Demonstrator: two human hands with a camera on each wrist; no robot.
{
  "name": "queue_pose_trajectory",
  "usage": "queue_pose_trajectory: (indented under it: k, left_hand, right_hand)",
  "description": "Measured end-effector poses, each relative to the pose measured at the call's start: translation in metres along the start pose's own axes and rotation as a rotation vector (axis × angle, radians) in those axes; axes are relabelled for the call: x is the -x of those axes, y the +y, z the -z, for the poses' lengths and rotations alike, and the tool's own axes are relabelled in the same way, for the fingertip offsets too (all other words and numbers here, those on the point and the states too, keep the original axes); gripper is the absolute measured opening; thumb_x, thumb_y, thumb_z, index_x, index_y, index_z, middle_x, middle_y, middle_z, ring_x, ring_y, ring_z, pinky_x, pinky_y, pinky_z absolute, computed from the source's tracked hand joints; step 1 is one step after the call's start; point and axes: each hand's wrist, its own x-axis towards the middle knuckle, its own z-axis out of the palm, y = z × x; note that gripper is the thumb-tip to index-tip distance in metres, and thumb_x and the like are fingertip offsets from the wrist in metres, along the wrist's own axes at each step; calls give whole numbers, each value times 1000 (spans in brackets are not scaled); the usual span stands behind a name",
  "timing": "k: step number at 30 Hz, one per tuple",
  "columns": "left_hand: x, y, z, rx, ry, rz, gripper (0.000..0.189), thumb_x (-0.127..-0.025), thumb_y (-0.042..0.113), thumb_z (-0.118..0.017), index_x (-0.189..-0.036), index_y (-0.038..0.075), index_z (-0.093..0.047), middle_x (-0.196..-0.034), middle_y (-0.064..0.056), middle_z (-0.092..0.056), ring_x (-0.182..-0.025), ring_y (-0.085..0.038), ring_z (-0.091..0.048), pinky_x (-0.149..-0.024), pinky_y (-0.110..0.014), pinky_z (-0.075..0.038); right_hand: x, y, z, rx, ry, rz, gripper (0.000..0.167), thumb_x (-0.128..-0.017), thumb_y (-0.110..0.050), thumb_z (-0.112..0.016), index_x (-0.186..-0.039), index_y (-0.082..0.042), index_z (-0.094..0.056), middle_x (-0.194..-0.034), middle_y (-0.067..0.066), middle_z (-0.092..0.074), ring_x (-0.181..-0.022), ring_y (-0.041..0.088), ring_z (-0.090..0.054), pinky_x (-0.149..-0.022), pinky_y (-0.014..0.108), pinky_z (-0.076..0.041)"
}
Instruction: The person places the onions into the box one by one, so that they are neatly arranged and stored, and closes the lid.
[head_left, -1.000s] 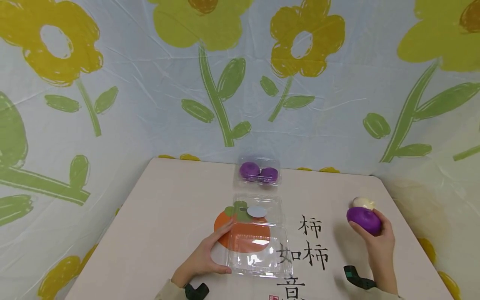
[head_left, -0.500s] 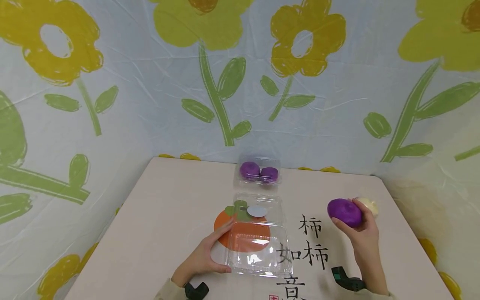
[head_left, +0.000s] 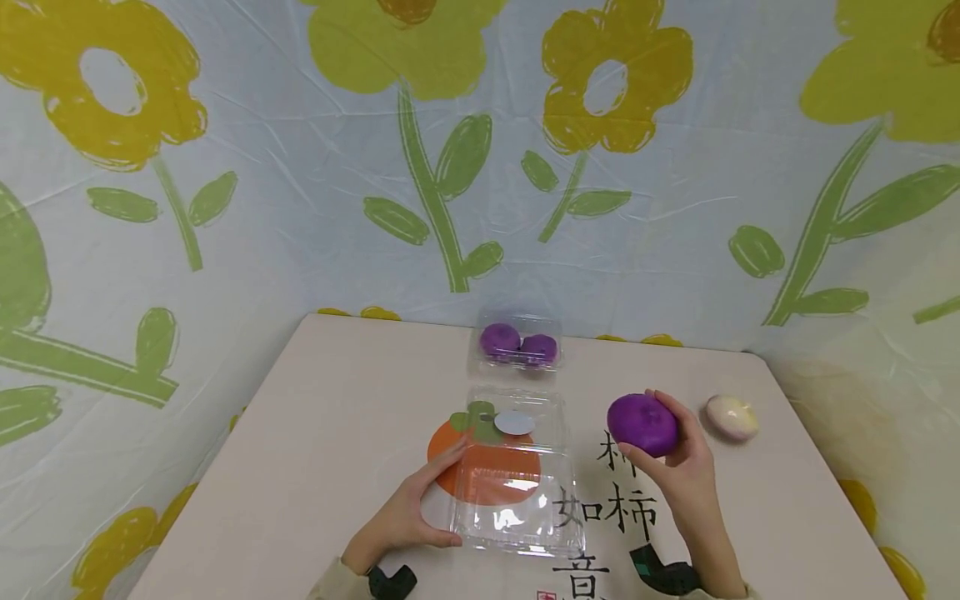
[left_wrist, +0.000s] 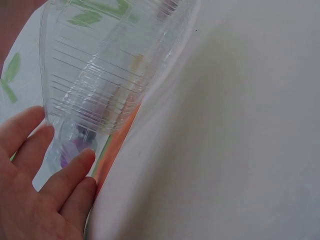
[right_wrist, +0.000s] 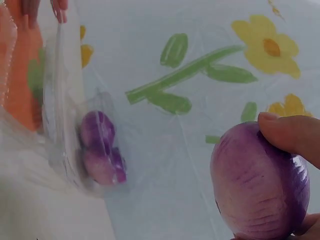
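Note:
In the head view my right hand (head_left: pixel 678 454) holds a round purple onion-like thing (head_left: pixel 642 424) above the table, over the black characters. The right wrist view shows its paler, streaked side (right_wrist: pixel 250 185), with my thumb across the top. A clear plastic clamshell box (head_left: pixel 517 508) lies unfolded at the front middle, with a white oval sticker (head_left: pixel 514 422) on its far half. Along the box's left side rests my left hand (head_left: pixel 408 507), fingers fairly straight and spread, thumb at the near corner. In the left wrist view those fingertips (left_wrist: pixel 87 157) are right beside the box's ribbed wall (left_wrist: pixel 95 75).
A small clear box (head_left: pixel 483 354) with two purple round things (head_left: pixel 499 341) stands at the table's back edge. A whitish-yellow round thing (head_left: pixel 732 417) lies at the right. An orange persimmon print (head_left: pixel 442 467) is under the clamshell. Flowered cloth (head_left: pixel 337 208) hangs behind.
My right hand has moved left with the purple onion-like thing, away from the whitish-yellow one, which now shows fully. My left hand and the clamshell box have stayed put.

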Motion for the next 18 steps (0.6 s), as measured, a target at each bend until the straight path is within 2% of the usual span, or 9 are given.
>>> queue_pose_trajectory:
  k: [6, 12, 18]
  left_hand:
    - [1, -1, 0, 0, 4, -13, 109, -67, 25, -93, -154, 2, -30, -162, -15, -24, -149, -30, -23, -118, -41, -25]
    - [0, 0, 0, -3, 2, -3, 108, -68, 25, -92, -154, 3, -31, -162, -14, -24, -149, -28, -23, -118, -42, -26]
    - [2, 1, 0, -12, 8, 18, 109, -67, 27, -93, -155, 7, -32, -162, -12, -25, -149, -28, -24, -118, -42, -26]
  right_hand:
    - [8, -1, -22, 21, -105, 34, 85, -73, 17, -77, -147, -3, -40, -148, 12, -43, -127, 15, -47, -94, 17, -49]
    - [16, 7, -44, 25, -199, 70, 86, -71, 15, -80, -146, -4, -42, -147, 16, -43, -129, 13, -48, -99, 19, -47]
    - [26, 18, -65, 62, -242, 50, 85, -70, 8, -85, -144, -8, -45, -145, 12, -46, -128, 11, -49, -99, 19, -45]
